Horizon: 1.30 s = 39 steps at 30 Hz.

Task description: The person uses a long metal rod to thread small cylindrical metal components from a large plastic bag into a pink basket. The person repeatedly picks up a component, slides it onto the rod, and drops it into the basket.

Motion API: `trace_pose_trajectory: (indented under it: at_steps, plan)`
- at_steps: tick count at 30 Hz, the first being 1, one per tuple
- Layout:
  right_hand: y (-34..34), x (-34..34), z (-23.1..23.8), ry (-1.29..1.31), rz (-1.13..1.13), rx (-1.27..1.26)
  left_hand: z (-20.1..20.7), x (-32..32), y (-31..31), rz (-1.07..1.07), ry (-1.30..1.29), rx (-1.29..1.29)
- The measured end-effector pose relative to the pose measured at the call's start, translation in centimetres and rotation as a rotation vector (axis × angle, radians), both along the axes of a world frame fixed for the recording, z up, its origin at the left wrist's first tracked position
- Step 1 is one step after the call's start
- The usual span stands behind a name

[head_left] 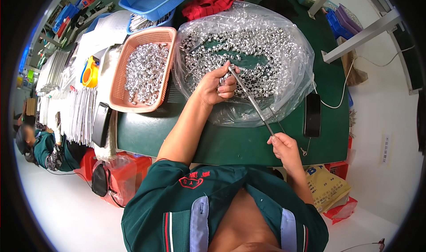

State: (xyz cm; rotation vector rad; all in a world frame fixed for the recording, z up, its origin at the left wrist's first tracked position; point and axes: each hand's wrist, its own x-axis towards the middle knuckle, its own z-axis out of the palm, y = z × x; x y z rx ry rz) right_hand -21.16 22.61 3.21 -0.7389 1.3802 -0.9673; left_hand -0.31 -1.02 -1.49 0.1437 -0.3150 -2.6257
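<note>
A thin grey metal rod (253, 102) slants between my hands, above the near part of a clear plastic bag (290, 103). My left hand (215, 87) is closed, with thumb and forefinger at the rod's upper end. Small silvery metal pieces show between its curled fingers. My right hand (285, 149) is closed around the rod's lower end, over the table's near edge. Many short silvery metal sleeves (270, 43) lie spread in the bag. More of them fill a pink plastic basket (116, 74) to the left.
Blue baskets (155, 3) and a red cloth (208, 2) lie at the back. A black phone (312, 115) rests on the green table (168, 136) at right, a second phone (102, 124) at left beside stacked thin rods (80, 114). A co-worker (53, 145) sits at far left.
</note>
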Motion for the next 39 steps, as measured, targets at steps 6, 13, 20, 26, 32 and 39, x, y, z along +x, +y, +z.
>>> trace_pose_trajectory:
  at_steps: [6,13,20,26,32,39]
  plan:
    - [-0.4,0.7,-0.4,-0.179,-0.033,0.008,0.3,-0.2,0.5,0.056,0.004,0.080]
    - [0.2,0.1,0.2,-0.101,-0.047,-0.007,-0.1,0.1,-0.1,0.138,0.074,0.166]
    - [0.3,-0.1,0.3,-0.010,-0.010,-0.021,0.1,0.1,-0.1,0.149,-0.005,0.043]
    - [0.4,0.1,0.2,0.265,-0.019,-0.073,0.1,0.2,-0.4,0.141,-0.093,-0.038]
    - [0.3,0.2,0.8,0.281,-0.034,-0.071,0.5,-0.4,0.4,0.100,-0.235,-0.156]
    - [-0.6,0.5,1.0,-0.054,-0.075,-0.011,1.0,-1.2,1.0,0.082,-0.183,-0.091]
